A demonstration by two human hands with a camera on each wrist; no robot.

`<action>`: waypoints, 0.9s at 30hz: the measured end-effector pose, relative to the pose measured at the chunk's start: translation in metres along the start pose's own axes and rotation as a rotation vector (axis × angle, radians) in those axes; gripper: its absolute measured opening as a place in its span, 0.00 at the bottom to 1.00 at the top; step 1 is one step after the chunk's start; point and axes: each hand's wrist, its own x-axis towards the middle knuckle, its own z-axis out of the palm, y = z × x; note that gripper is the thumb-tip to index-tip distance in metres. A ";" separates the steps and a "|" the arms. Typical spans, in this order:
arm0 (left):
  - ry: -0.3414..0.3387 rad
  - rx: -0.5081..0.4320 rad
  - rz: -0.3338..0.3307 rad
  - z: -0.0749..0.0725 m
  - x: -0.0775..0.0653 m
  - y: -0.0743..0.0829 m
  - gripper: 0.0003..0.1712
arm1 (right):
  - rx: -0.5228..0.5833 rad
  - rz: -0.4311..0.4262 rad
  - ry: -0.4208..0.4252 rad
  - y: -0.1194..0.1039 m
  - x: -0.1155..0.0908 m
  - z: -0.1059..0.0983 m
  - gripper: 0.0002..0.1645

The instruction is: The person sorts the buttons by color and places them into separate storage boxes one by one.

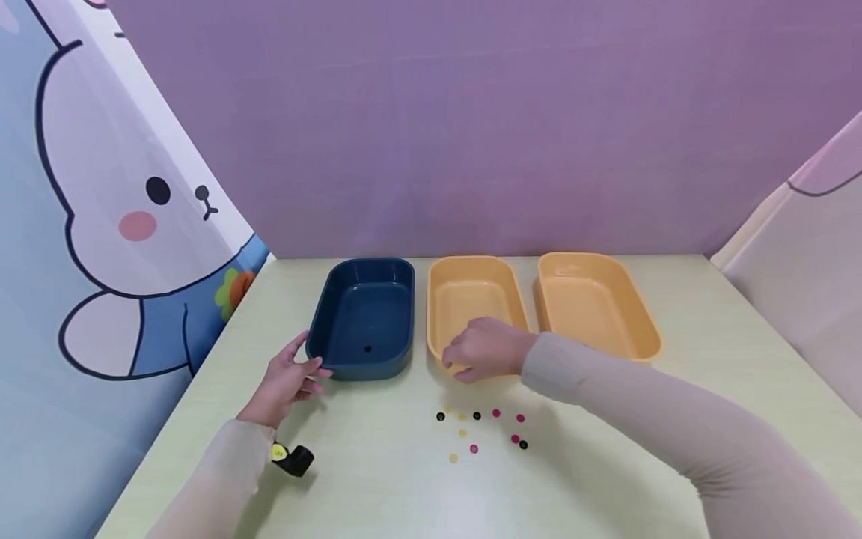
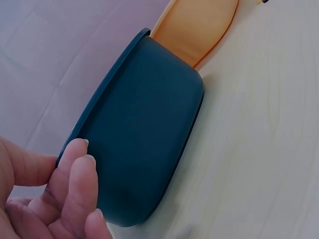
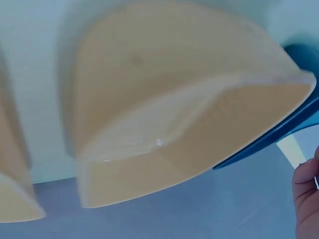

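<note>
My left hand pinches the near left corner of the dark blue tray by its rim; in the left wrist view, the fingers lie along its outer wall. One small black button is inside that tray. Bent at the fingers, my right hand hovers over the near end of the middle yellow tray. Whether its fingertips hold anything is hidden. Small buttons in black, pink and pale yellow lie scattered on the table in front of that tray.
A second yellow tray stands to the right of the middle one. Behind the trays rises a purple cloth wall, with a cartoon-printed cloth at the left. A black strap with a yellow label is at my left wrist.
</note>
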 end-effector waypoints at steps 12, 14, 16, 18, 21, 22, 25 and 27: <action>-0.017 -0.004 0.015 0.000 0.001 -0.009 0.40 | 0.078 -0.019 -0.087 -0.019 -0.074 0.029 0.07; -0.016 0.008 0.013 0.000 0.001 -0.010 0.40 | 0.081 -0.020 -0.100 -0.022 -0.085 0.037 0.06; -0.015 0.017 0.017 0.000 0.000 -0.010 0.40 | 0.080 -0.003 -0.111 -0.024 -0.094 0.045 0.06; -0.016 0.026 0.023 0.000 0.001 -0.008 0.40 | 0.091 0.014 -0.097 -0.024 -0.101 0.052 0.06; -0.024 0.036 0.020 0.000 0.001 -0.003 0.40 | 0.132 0.052 -0.089 -0.023 -0.105 0.058 0.08; -0.026 0.036 0.020 0.000 0.001 -0.002 0.40 | 0.142 0.061 -0.087 -0.023 -0.106 0.060 0.08; -0.031 0.034 0.015 -0.002 0.001 0.000 0.41 | 0.179 0.105 -0.112 -0.025 -0.103 0.061 0.09; -0.033 0.027 0.012 -0.002 0.002 0.000 0.41 | 0.189 0.128 -0.125 -0.027 -0.100 0.063 0.09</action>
